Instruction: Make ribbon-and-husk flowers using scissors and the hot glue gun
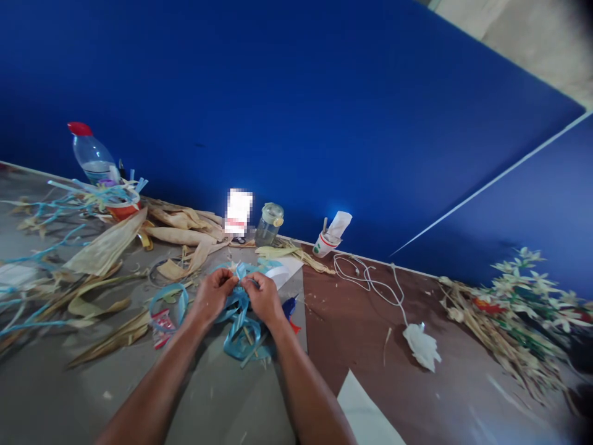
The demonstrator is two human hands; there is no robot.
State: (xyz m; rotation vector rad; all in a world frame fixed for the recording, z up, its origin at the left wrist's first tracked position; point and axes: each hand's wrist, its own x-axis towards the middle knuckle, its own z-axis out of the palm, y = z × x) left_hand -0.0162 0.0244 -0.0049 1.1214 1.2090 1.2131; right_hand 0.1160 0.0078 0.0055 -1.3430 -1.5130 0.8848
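My left hand [214, 294] and my right hand [265, 299] meet over the grey part of the table, fingertips pinched close together. Between them is a bunch of shiny light blue ribbon [245, 337], its loops hanging below my fingers and spreading behind them. The exact spot gripped is partly hidden by the fingertips. A loose blue ribbon loop [180, 303] lies left of my left wrist, beside a red and white packet [162, 327]. Just right of my right hand rests a dark blue tool with a red part [290, 308], its kind unclear.
Dried corn husks [178, 237] spread across the left and back. A red-capped bottle [95, 157] stands behind a red cup [124, 209] of blue-wrapped stems. Further right are a lidded jar [269, 224], a paper cup [325, 243], a white cable [370, 281] and white husk flowers [532, 284].
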